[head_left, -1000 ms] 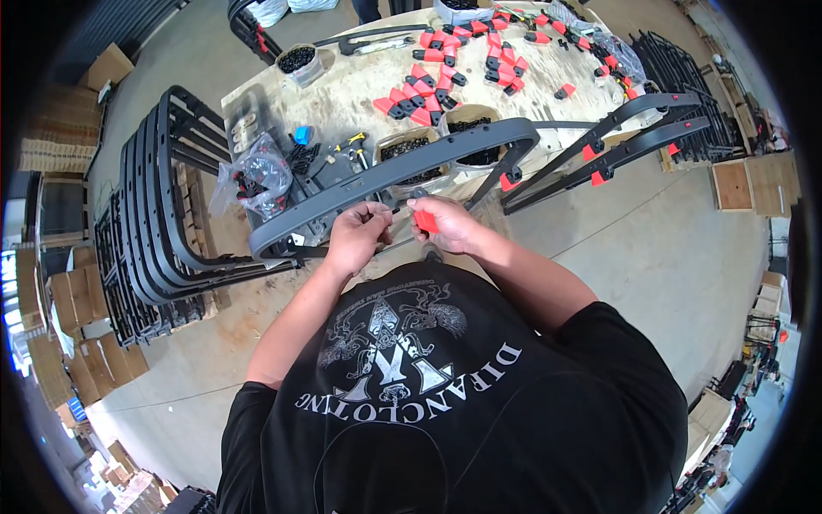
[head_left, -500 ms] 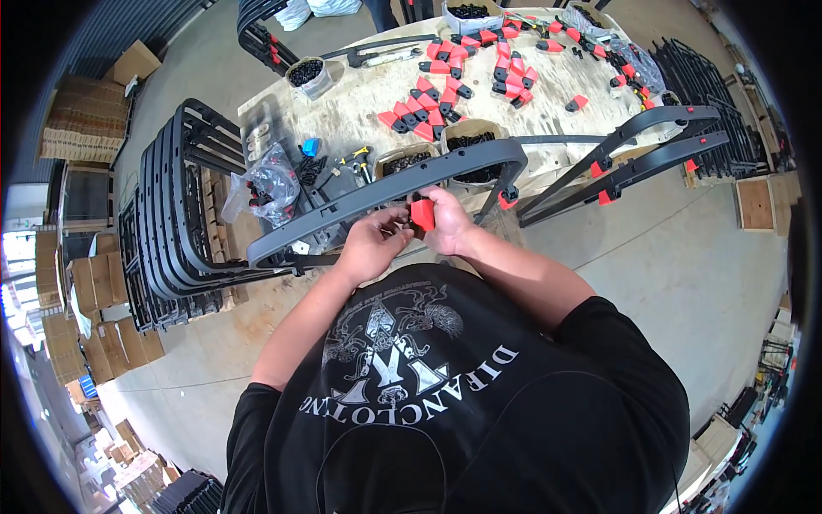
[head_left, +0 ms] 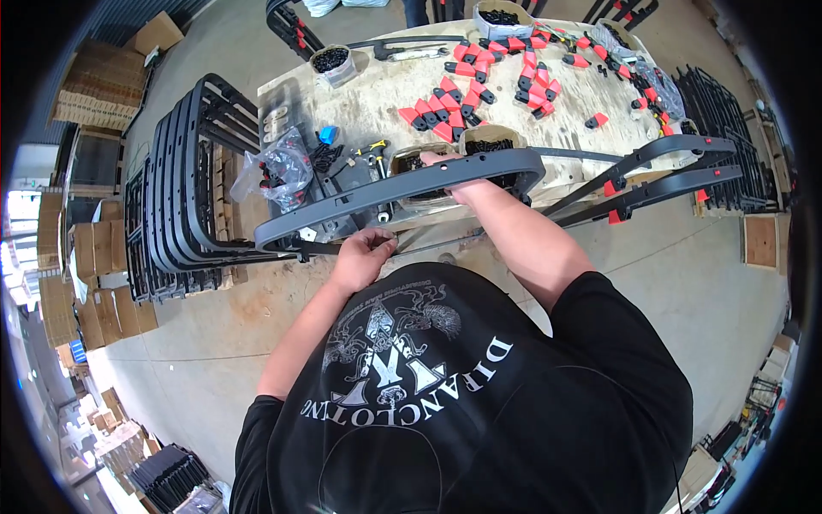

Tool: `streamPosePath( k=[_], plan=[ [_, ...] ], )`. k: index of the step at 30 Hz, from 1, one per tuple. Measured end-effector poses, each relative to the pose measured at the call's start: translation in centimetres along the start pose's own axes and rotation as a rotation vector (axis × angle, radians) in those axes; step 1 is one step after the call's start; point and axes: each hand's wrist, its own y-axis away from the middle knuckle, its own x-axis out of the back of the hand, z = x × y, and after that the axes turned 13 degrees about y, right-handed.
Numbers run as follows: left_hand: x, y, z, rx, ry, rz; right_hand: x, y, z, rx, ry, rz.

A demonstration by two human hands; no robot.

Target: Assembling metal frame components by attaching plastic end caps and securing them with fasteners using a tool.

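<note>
A dark grey tubular frame (head_left: pixel 360 195) with rounded corners lies across in front of me, at the near edge of the wooden worktable (head_left: pixel 360 103). My left hand (head_left: pixel 366 259) is closed by the frame's near lower bar, thumb and fingers pressed together; what they hold, if anything, is too small to tell. My right hand (head_left: pixel 462 184) reaches past the frame's top bar to a box of small black parts (head_left: pixel 411 163). The bar covers part of that hand, and its fingertips are at the box. Beside it stands a second box of black parts (head_left: pixel 486 144).
Red-and-black end pieces (head_left: pixel 441 107) lie in clusters on the table. Wrenches (head_left: pixel 383 206), a yellow-handled tool (head_left: pixel 377 150) and a plastic bag (head_left: pixel 287 171) sit at the left. Stacked frames (head_left: pixel 180 180) stand left; another frame with red pieces (head_left: pixel 651 180) extends right.
My right hand has left the red piece and moved up to the box of black parts. My left hand has dropped slightly. The red piece is no longer visible between my hands.
</note>
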Motion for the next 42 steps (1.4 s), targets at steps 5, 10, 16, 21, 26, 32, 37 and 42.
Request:
streamPosePath(
  k=[5, 10, 16, 21, 26, 32, 37, 42],
  plan=[
    [1.6, 1.1, -1.6, 0.014, 0.039, 0.046, 0.0, 2.3, 0.5, -0.016, 0.095, 0.055],
    [4.0, 1.2, -5.5, 0.171, 0.155, 0.134, 2.9, 5.7, 5.9, -0.154, -0.192, -0.011],
    [4.4, -3.2, -9.6, 0.223, 0.290, 0.360, 6.6, 10.0, 12.9, -0.391, -0.068, -0.111],
    [5.9, -10.0, -8.2, 0.048, -0.731, 0.509, 9.5, 12.7, 13.8, -0.461, -0.219, -0.194],
    [5.5, -13.1, -6.2, 0.257, -0.880, 0.611, 13.7, 15.8, 12.6, -0.301, -0.410, -0.071],
    [3.2, -12.8, -4.1, 0.182, -0.562, 0.608, 18.5, 14.8, 11.3, -0.256, -0.367, 0.251],
    [6.4, -10.8, -8.9, -0.013, -0.347, 0.696, 21.5, 7.6, 8.0, -0.274, 0.042, 0.716],
    [4.3, -4.9, -7.2, -0.033, 0.246, 0.423, 28.7, -0.7, 8.0, -0.457, 0.455, 0.850]
  ],
)
